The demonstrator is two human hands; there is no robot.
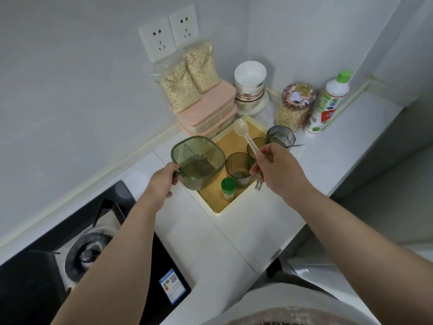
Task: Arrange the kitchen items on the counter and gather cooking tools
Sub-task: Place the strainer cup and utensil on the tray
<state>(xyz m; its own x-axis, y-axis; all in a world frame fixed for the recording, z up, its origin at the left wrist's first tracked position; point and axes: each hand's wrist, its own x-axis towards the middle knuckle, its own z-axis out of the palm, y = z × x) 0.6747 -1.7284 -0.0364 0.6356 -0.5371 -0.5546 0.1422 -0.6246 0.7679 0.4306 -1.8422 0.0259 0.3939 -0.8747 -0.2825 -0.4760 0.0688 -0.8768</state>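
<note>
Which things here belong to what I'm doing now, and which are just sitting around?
In hand: green handled container in the left hand; pale spork in the right hand; yellow tray with brown tumblers and green-capped jar.
Lying about: oat bags, pink boxes, stacked bowls, cartoon-lid jar, white bottle, stove.

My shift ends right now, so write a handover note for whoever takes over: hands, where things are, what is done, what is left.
Left hand: grips the handle of the green container at the left edge of the yellow tray; I cannot tell whether it is lifted or resting.
Right hand: pinches the cream spork over the tray.
In the tray: brown tumblers, small green-capped bottle. The grey glass stands just outside it.
Done: tumblers and bottle gathered.
Left: set down container and spork; probably place the grey glass.
</note>
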